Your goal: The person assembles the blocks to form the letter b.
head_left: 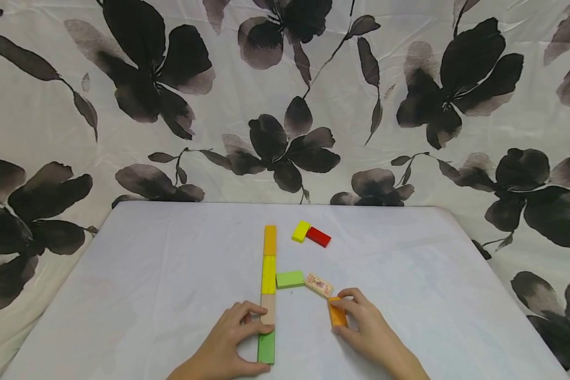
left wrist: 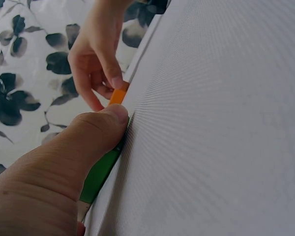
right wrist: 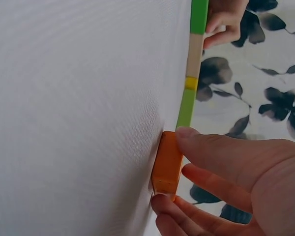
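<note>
A straight column of blocks lies on the white table, from an amber block at the far end through a yellow block and a plain wooden block to a green block. My left hand grips the green block, thumb at its near end and a finger at its far end; another fingertip touches the wooden block. Between thumb and fingers, my right hand pinches an orange block. Its far end is right at the corner of a printed wooden block.
A light green block extends sideways from the column to the printed block. Farther back, a small yellow block and a red block lie end to side. Floral cloth hangs behind the white table.
</note>
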`<state>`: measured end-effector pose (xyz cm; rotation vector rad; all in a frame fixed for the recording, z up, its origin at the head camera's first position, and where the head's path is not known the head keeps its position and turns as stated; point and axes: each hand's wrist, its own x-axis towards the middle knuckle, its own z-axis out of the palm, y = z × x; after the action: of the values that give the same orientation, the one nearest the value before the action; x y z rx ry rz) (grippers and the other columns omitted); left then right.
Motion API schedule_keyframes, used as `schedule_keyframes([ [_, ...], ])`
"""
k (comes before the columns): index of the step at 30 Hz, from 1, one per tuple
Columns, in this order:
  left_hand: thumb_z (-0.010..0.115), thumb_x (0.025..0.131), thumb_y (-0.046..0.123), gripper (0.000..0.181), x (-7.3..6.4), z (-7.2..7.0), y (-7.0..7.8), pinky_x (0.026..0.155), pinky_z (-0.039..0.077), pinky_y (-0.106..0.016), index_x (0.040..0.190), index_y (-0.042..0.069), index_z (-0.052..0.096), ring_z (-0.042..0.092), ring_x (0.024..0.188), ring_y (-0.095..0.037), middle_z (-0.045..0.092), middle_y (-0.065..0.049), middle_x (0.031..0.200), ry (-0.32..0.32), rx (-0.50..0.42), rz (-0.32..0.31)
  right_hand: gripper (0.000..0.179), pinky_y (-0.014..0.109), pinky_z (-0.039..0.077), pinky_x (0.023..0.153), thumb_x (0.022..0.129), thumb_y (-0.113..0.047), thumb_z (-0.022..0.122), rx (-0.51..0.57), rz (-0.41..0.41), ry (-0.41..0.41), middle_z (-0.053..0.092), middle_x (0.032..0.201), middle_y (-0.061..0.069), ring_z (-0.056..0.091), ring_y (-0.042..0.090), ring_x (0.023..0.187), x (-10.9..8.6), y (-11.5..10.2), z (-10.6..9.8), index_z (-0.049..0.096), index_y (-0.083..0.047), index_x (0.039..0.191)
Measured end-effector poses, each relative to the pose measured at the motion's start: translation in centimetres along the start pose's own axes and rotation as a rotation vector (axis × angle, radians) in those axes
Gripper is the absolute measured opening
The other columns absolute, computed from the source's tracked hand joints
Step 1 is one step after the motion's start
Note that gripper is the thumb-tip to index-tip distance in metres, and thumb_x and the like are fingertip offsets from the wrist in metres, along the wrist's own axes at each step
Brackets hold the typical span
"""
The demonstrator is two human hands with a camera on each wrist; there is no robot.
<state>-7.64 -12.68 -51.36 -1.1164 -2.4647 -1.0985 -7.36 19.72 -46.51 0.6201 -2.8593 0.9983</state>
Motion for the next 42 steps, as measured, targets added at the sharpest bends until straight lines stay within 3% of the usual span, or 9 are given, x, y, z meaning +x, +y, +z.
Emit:
schedule_keyframes([
  [12,0.087,0.069,0.052,0.054,0.0,0.0,-0.2,0.078,0.038,-0.025,0.117,0.033,0.071,0.041,0.097,-0.001,0.052,0.007,0.128,0.005,0.006,0.003,0.043,0.032,0.053,0.084,0.077,-0.008,0.084,0.043,-0.018,0.000,0.054,0.123,0.000,0.061,0.013,0.096,0.1,0.2,-0.2,0.069,-0.009,0.117],
  [19,0.088,0.068,0.051,0.054,-0.1,0.0,-0.2,0.078,0.038,-0.025,0.116,0.032,0.071,0.042,0.097,-0.001,0.053,0.007,0.128,0.005,0.011,0.003,0.032,0.031,0.052,0.081,0.083,-0.014,0.080,0.058,0.018,-0.023,0.058,0.117,0.000,0.059,0.013,0.089,1.2,0.8,-1.3,0.071,-0.010,0.113],
  [23,0.088,0.069,0.051,0.054,0.0,-0.1,-0.1,0.079,0.038,-0.026,0.117,0.033,0.071,0.042,0.098,-0.001,0.052,0.008,0.129,-0.009,-0.004,-0.017,0.027,0.035,0.052,0.083,0.087,-0.013,0.075,0.048,0.053,-0.040,0.060,0.116,0.001,0.059,0.016,0.091,2.9,1.8,-2.3,0.071,-0.009,0.113],
  [32,0.088,0.070,0.048,0.054,-0.1,-0.2,-0.1,0.077,0.038,-0.027,0.118,0.031,0.070,0.043,0.097,-0.004,0.053,0.005,0.128,0.023,-0.011,0.032,0.029,0.049,0.051,0.090,0.089,-0.007,0.072,0.065,0.050,-0.008,0.064,0.116,0.012,0.061,0.032,0.101,8.5,3.9,-3.8,0.068,-0.002,0.117],
  [37,0.088,0.070,0.048,0.054,-0.1,-0.2,-0.1,0.076,0.038,-0.027,0.118,0.031,0.070,0.043,0.096,-0.004,0.053,0.004,0.128,0.027,-0.014,0.045,0.031,0.053,0.046,0.097,0.092,-0.006,0.068,0.102,0.075,-0.028,0.063,0.122,0.015,0.058,0.036,0.111,12.0,4.5,-4.1,0.066,-0.001,0.122],
  [42,0.087,0.070,0.048,0.054,-0.1,-0.1,-0.2,0.077,0.038,-0.027,0.118,0.031,0.070,0.044,0.098,-0.005,0.053,0.004,0.128,0.025,-0.019,0.052,0.035,0.056,0.038,0.104,0.092,-0.002,0.065,0.039,0.048,-0.072,0.058,0.133,0.018,0.051,0.039,0.124,15.0,4.4,-4.0,0.063,0.001,0.127],
])
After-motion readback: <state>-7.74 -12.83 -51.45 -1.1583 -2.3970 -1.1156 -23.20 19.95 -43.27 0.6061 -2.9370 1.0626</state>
